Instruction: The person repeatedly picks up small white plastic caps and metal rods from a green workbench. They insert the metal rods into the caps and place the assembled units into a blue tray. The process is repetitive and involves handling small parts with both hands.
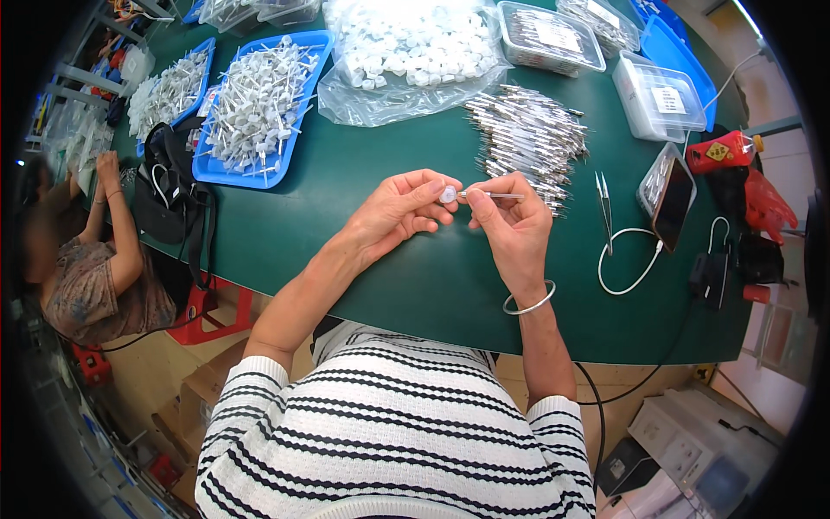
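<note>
Over the green table, my left hand (399,213) pinches a small white translucent cap (448,195) between thumb and fingertips. My right hand (516,223) grips a thin metal rod (503,195), its inner end at the cap; whether it sits inside the cap is too small to tell. Just beyond my right hand lies a heap of similar slim metal rods (529,143). Loose white caps (415,48) fill a clear plastic bag (367,108) at the far middle. A blue tray (270,181) to the left holds many capped rods (255,104).
Tweezers (603,208), a white cable (624,290) and a phone (673,208) leaning on a clear box lie to the right. Clear boxes (553,39) stand at the back. A black bag (164,190) sits left, near a seated co-worker (104,268). A red bottle (722,152) stands far right.
</note>
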Demonstrator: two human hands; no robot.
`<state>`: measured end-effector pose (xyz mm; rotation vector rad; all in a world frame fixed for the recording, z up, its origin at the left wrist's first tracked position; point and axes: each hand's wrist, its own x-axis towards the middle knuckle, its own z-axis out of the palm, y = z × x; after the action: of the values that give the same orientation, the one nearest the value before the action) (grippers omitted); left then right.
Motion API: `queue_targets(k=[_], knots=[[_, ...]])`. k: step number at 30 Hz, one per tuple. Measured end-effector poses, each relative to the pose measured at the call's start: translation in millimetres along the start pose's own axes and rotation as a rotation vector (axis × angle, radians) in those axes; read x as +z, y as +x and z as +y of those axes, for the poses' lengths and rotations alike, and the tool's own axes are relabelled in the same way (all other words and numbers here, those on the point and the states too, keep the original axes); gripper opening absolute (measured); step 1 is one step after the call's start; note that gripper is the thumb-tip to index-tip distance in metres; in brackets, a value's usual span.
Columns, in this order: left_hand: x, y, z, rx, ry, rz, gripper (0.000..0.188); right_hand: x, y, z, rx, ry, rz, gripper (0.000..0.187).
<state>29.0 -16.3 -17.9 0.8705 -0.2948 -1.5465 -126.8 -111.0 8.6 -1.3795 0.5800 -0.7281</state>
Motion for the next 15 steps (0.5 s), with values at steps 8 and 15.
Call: queue_targets(k=[8, 15], knots=[[5.5, -1.2, 1.3, 0.024, 0.08, 0.049, 0.027, -0.3, -0.9, -0.2, -0.023, -0.06, 0.01, 0.009], [6.0, -2.1, 1.5, 0.04, 0.119, 0.069, 0.026, -0.3, 0.6, -7.4, -0.041, -0.109, -0.014, 0.008]])
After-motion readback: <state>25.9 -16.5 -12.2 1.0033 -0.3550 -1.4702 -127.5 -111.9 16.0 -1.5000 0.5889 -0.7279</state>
